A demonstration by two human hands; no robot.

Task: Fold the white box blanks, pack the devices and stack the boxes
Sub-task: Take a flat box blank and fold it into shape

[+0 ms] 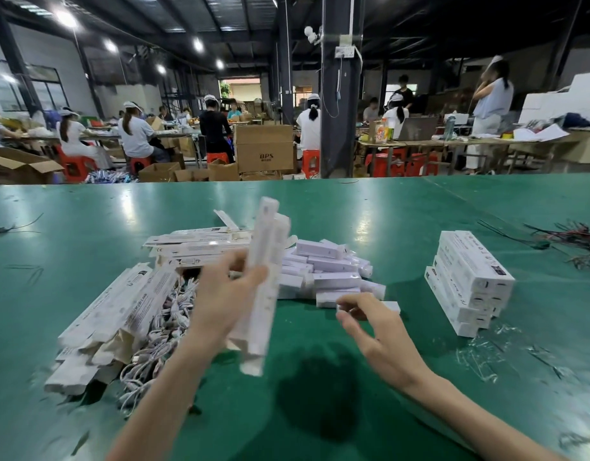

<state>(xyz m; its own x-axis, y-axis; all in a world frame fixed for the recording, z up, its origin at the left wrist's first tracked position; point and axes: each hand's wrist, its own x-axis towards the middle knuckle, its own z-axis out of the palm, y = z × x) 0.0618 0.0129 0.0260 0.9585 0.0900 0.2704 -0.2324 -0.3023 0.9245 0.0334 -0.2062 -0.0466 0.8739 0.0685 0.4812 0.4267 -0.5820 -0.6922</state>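
white box blank [262, 327], long and narrow, is standing nearly upright above the green counter [320, 410]. its long axis is running from a lower end near the person to an upper end that is pointing up and away, tilting slightly right. left hand [227, 294] is gripping the blank around mid-length, with fingers curling behind and thumb pressing the front. right hand [376, 331] is reaching forward with bent fingers at a small white device [391, 306] on the near edge of the device pile [326, 271]; motion blur is making it impossible to tell whether the hand is pinching it. flat blanks [120, 311] are lying in a heap to the left beside white cables [167, 327]. finished boxes [469, 281] are sitting stacked to the right, well apart from both hands.
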